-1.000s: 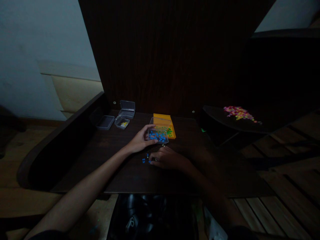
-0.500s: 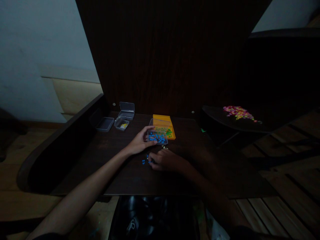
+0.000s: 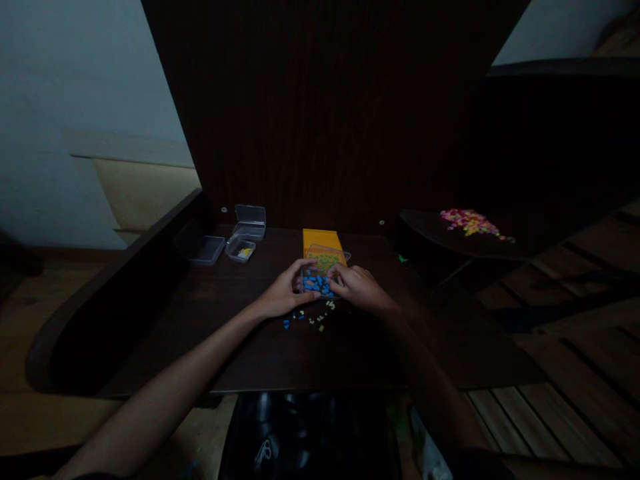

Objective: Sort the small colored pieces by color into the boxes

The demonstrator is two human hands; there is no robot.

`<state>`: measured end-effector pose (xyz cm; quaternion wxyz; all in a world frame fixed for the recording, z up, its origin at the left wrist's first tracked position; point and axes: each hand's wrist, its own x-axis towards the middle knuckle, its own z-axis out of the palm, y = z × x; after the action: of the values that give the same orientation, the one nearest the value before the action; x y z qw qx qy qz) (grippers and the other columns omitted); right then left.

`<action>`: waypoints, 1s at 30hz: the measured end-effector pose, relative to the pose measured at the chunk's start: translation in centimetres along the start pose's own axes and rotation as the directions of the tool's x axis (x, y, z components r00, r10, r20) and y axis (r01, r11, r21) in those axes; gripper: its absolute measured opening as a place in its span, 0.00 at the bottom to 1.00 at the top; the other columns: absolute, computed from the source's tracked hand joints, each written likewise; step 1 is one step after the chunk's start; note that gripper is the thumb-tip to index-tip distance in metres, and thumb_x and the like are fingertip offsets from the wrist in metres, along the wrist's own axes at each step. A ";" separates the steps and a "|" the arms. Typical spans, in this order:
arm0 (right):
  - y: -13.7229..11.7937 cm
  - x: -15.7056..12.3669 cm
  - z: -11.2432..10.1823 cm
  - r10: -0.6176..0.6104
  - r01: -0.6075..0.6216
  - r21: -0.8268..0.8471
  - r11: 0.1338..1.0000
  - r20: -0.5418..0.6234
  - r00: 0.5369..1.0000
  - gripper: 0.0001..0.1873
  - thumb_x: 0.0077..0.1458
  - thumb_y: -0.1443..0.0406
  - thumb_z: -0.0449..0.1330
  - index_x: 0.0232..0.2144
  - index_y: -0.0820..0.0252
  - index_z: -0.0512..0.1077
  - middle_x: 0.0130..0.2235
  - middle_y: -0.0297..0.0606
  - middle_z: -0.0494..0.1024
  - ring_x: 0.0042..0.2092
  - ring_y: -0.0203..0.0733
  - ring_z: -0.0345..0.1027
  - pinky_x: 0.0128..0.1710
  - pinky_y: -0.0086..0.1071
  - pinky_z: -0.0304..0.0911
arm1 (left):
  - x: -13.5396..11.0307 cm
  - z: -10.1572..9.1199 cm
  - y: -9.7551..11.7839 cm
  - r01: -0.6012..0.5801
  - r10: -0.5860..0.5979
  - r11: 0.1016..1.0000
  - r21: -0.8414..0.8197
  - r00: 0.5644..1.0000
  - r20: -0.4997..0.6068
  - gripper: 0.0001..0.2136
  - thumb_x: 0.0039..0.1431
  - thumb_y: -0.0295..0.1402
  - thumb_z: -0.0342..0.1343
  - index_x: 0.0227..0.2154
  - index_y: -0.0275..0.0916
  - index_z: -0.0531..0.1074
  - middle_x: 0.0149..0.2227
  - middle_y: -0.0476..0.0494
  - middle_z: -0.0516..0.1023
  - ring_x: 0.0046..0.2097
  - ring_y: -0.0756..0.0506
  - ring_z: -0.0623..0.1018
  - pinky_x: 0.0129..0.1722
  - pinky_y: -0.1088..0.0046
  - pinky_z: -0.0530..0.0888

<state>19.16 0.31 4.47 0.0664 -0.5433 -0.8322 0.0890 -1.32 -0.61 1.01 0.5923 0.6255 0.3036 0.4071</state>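
Note:
My left hand [image 3: 286,291] is wrapped round the left side of a clear plastic box [image 3: 338,297], thumb along the near edge. Small blue pieces [image 3: 314,283] lie inside the box. Over the box's right part is my right hand [image 3: 357,287], its fingertips pressed together at the blue pieces; whatever they pinch is hidden. Behind the box, green pieces [image 3: 324,261] show in an open yellow case [image 3: 320,238]. On the dark tabletop just in front are loose pale yellow pieces [image 3: 321,328] and a few blue ones [image 3: 287,325].
Several clear boxes stand at the back left: one open box [image 3: 251,230], one with yellow pieces [image 3: 242,251], one flat box [image 3: 207,250]. A pile of pink and yellow pieces [image 3: 473,222] lies on a dark ledge at right. A raised side rail [image 3: 115,273] borders the left.
My right hand has moved from the loose pieces on the tabletop up to the box, uncovering pale yellow pieces. My left hand still holds the box, slightly further right and nearer.

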 end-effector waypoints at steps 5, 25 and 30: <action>-1.1 -0.1 -0.2 0.074 -0.069 -0.139 0.988 0.031 0.997 0.16 0.61 0.58 0.49 0.47 0.58 0.69 0.39 0.41 0.78 0.40 0.43 0.71 0.38 0.30 0.57 | 0.0 0.2 0.1 -0.018 0.019 1.000 0.011 1.000 -0.010 0.32 0.47 0.29 0.65 0.55 0.39 0.59 0.57 0.34 0.67 0.54 0.40 0.73 0.56 0.55 0.69; -1.7 -0.2 0.8 0.088 -0.065 -0.248 0.967 0.082 0.993 0.20 0.61 0.56 0.49 0.51 0.55 0.69 0.47 0.46 0.76 0.48 0.47 0.69 0.45 0.36 0.60 | -0.2 1.0 -0.8 -0.012 0.012 1.000 0.010 1.000 -0.020 0.32 0.46 0.29 0.65 0.55 0.39 0.59 0.55 0.35 0.70 0.52 0.41 0.75 0.54 0.59 0.71; -1.8 -0.2 0.7 0.039 -0.027 -0.206 0.978 0.053 0.998 0.20 0.61 0.56 0.49 0.51 0.52 0.70 0.45 0.42 0.78 0.46 0.46 0.70 0.44 0.35 0.60 | -0.1 0.9 -0.4 -0.001 0.001 1.000 -0.003 1.000 -0.030 0.32 0.46 0.29 0.65 0.54 0.39 0.59 0.55 0.36 0.69 0.51 0.41 0.76 0.53 0.59 0.72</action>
<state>17.53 -0.64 4.17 -0.0152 -0.5583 -0.8293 0.0190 -0.52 -1.13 0.67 0.5883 0.6187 0.3116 0.4171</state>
